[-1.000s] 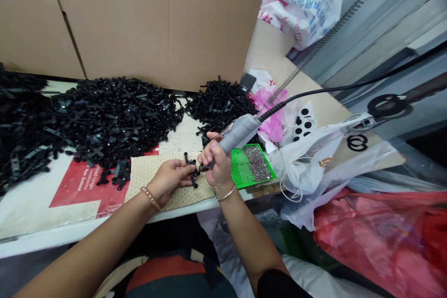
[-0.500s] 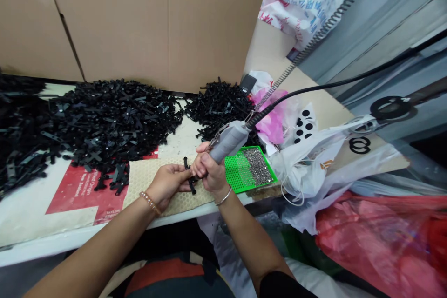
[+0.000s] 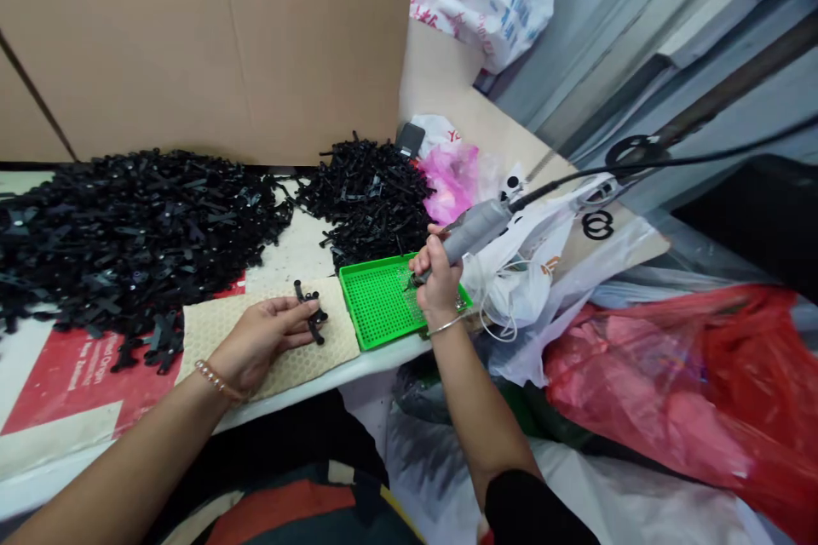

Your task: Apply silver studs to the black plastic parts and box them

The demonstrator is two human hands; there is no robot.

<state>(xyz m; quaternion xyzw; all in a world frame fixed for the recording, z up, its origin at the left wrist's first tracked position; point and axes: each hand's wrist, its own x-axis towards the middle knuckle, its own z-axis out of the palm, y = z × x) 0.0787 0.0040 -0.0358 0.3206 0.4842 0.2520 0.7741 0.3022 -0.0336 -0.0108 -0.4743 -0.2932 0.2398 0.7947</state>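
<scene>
Between the thumb and fingers of my left hand (image 3: 272, 330) is a black cross-shaped plastic part (image 3: 311, 317), held over a beige textured mat (image 3: 221, 315). My right hand (image 3: 440, 279) is wrapped round a grey electric screwdriver (image 3: 476, 232), tilted with its lower end down over a green perforated tray (image 3: 377, 324). Small metal screws (image 3: 461, 304) lie in the right part of that tray, mostly hidden by my right hand. The screwdriver's tip points toward the screws; whether it touches them I cannot tell.
Heaps of black plastic parts (image 3: 141, 230) and a smaller black heap (image 3: 374, 196) lie behind the mat and tray. A cardboard sheet (image 3: 307, 43) stands at the back. Plastic bags (image 3: 530, 298) and a red bag (image 3: 639, 366) crowd the right. A black cable (image 3: 639, 166) runs off right.
My right hand has carried the screwdriver away from the black part, rightward over the screw tray. My left hand still holds the part above the mat. The view has turned to the right.
</scene>
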